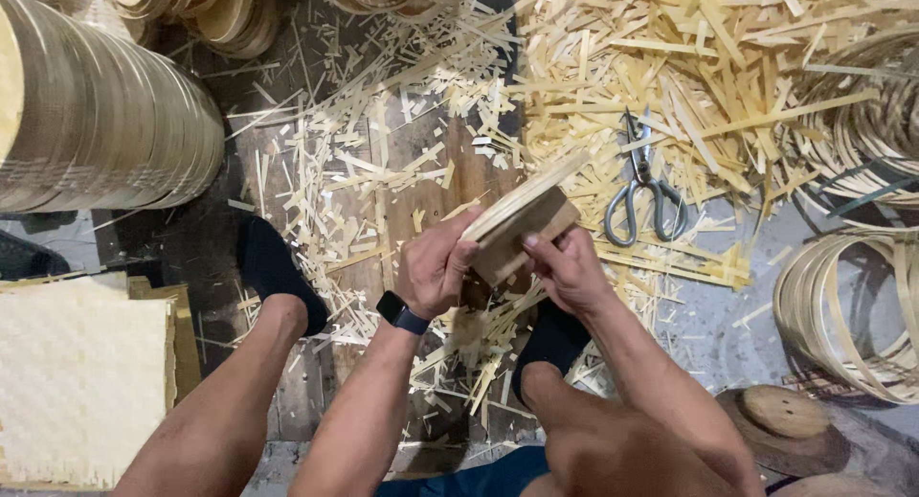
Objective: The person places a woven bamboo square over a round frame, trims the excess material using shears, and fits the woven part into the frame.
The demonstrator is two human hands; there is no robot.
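Note:
Both of my hands grip a round bamboo-and-wood piece [522, 219], seen nearly edge-on and tilted up to the right, above the floor between my feet. My left hand [436, 265], with a dark watch on its wrist, holds its lower left side. My right hand [567, 267] holds its lower right side, fingers curled under the rim. Pale bamboo offcuts [670, 66] cover the floor behind it. Grey-handled scissors [643, 186] lie on the offcuts just right of my right hand.
A long stack of round bamboo rims [105, 124] lies at the left. Coiled bamboo strips [842, 305] sit at the right. A woven mat sheet [81, 377] lies at lower left. A round wooden disc [780, 416] rests at lower right. My feet in dark socks flank the work.

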